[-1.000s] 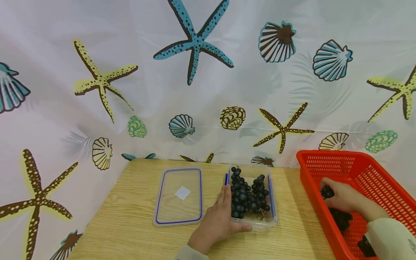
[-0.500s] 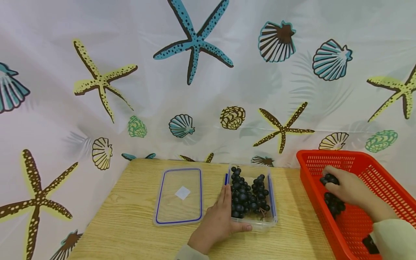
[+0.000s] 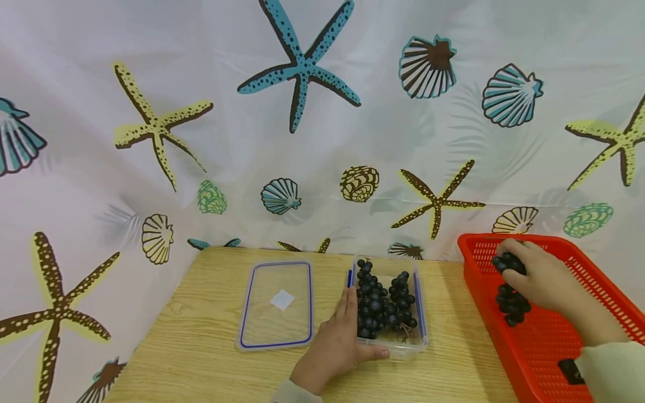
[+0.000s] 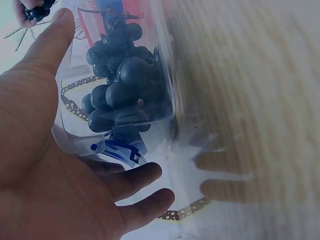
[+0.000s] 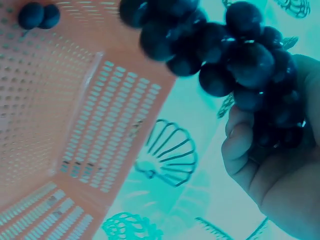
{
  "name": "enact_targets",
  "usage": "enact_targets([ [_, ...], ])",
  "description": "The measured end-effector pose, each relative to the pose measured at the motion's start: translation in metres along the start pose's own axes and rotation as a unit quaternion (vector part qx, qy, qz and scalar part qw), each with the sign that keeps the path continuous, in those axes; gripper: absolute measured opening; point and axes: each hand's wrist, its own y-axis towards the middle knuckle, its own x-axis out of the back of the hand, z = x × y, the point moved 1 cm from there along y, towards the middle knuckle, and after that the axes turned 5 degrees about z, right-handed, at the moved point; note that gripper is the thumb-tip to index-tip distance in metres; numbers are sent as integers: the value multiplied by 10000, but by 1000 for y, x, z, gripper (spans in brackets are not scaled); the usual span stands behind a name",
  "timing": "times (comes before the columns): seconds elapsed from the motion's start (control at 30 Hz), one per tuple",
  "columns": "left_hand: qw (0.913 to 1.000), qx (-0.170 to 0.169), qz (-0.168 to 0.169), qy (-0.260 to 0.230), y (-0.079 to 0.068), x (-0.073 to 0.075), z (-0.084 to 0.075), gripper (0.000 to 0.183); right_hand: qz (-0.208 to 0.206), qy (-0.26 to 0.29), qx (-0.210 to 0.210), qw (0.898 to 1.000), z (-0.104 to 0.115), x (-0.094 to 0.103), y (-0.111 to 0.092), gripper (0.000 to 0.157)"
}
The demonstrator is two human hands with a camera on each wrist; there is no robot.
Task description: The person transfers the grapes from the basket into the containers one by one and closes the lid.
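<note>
My right hand (image 3: 541,274) grips a bunch of dark grapes (image 3: 513,305) by its upper end. The bunch hangs over the left part of the red plastic basket (image 3: 484,313). In the right wrist view the curled fingers hold the grapes (image 5: 250,65) close to the camera. My left hand (image 3: 335,341) rests on a clear plastic box (image 3: 398,347), straight fingers along its left side and thumb across its front. Dark grape bunches (image 3: 373,302) lie inside that box. The left wrist view shows the thumb and spread fingers (image 4: 135,182) about the box's corner and a blue-edged clip (image 4: 120,149).
A clear lid (image 3: 276,330) with a blue seal lies flat on the wooden table (image 3: 201,336), left of the box. Two loose grapes (image 5: 37,16) show in the basket. A small black object (image 3: 570,370) is by the right sleeve. A printed curtain (image 3: 322,140) hangs behind.
My right hand has risen inside the basket, lifting the grape bunch up and slightly back. The left hand stays on the box.
</note>
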Motion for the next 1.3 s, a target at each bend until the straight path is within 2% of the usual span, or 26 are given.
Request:
enact_targets([
  [0.1, 10000, 7, 3, -40, 0, 0, 0, 132, -85, -120, 104, 9998, 12, 2, -2, 29],
  [0.27, 10000, 6, 1, -87, 1, 1, 1, 134, -494, -62, 384, 9980, 35, 9, -4, 30],
  [0.4, 9999, 4, 14, -120, 1, 1, 2, 134, -634, 210, 489, 9966, 57, 11, -3, 31],
  [0.57, 9999, 10, 33, -149, 1, 1, 3, 135, -728, 591, 669, 9933, 84, 2, 3, 30],
  [0.73, 9996, 39, 83, -281, 0, 0, 3, 137, -761, 954, 748, 9897, 104, -13, 11, 28],
  [0.9, 9988, 86, 162, -464, 0, 1, 3, 138, -793, 1390, 637, 9851, 121, -31, 18, 29],
  [1.03, 9972, 138, 256, -682, -1, 2, 2, 138, -986, 1881, 523, 9758, 135, -51, 24, 29],
  [1.2, 9948, 208, 269, -960, 0, 1, 3, 138, -1066, 2622, 133, 9590, 152, -82, 28, 31],
  [1.3, 9933, 196, 251, -1113, 0, 0, 4, 138, -770, 2901, -208, 9537, 159, -102, 26, 32],
])
